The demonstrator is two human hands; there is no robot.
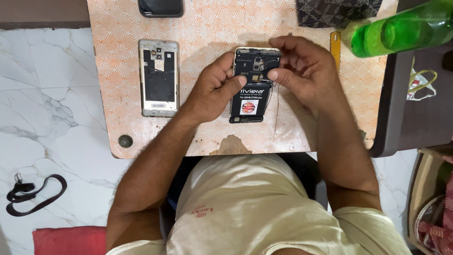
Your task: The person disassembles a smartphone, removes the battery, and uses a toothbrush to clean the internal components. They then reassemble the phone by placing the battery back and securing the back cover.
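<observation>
**Opened Phone: Back Removed, Internals Exposed**

My left hand (214, 89) gripped the opened phone (251, 85) by its edge; my right hand (302, 71) pinched at its upper board. The glossy black battery sat exposed. The rectangular metal back cover (158, 78) lay apart on the patterned counter (212, 28), apparently still to be refitted.

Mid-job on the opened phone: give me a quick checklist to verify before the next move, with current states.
1. Left hand steadies the opened black phone with its battery exposed: ok.
2. Right hand fingers pinch at the phone's upper edge: ok.
3. Anything held between those fingers: cannot tell.
4. Removed silver back cover lies apart, to the left: ok.
5. Green plastic bottle lying near the patterned tabletop: not ok.
</observation>
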